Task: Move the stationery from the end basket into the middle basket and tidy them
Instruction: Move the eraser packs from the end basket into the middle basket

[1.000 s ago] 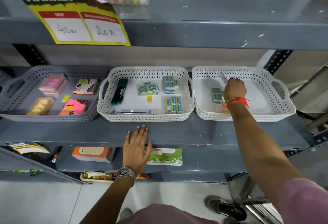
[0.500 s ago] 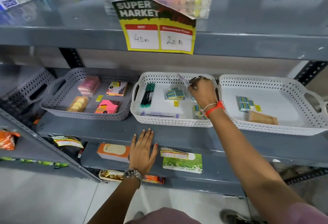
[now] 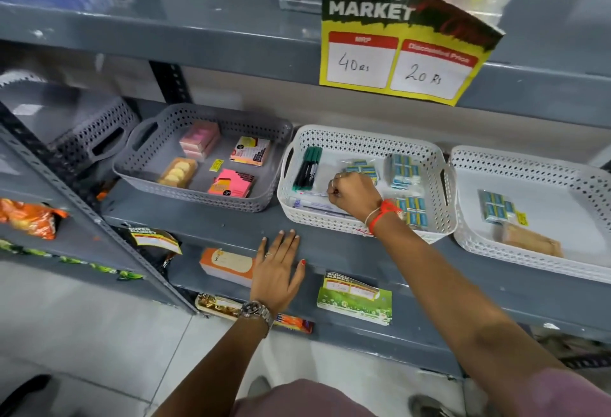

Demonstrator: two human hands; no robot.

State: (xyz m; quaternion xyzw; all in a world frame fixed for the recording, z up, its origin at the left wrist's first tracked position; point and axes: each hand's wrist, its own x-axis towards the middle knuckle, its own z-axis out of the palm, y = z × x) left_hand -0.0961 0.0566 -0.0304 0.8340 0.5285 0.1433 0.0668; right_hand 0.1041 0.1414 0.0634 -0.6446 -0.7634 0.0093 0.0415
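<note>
The white middle basket (image 3: 363, 134) holds green markers (image 3: 307, 167), clear pen packs (image 3: 314, 206) along its front, and several blue eraser packs (image 3: 405, 168). My right hand (image 3: 353, 193) is low inside this basket, fingers closed on a thin pen (image 3: 309, 193) that lies just above the pen packs. The white end basket (image 3: 529, 160) to the right holds a blue eraser pack (image 3: 496, 206), a yellow tag and a brown packet (image 3: 529, 239). My left hand (image 3: 277, 271) rests flat on the shelf's front edge below, fingers apart and holding nothing.
A grey basket (image 3: 205, 112) with sticky notes stands left of the middle one. A yellow price sign (image 3: 396, 43) hangs from the shelf above. Packets and cards lie on the lower shelf (image 3: 353, 301). Another grey basket (image 3: 96, 132) sits at far left.
My right hand left the end basket with a thin pen, crossed into the middle basket and came down at its front left. The view swung left. My left hand stayed put.
</note>
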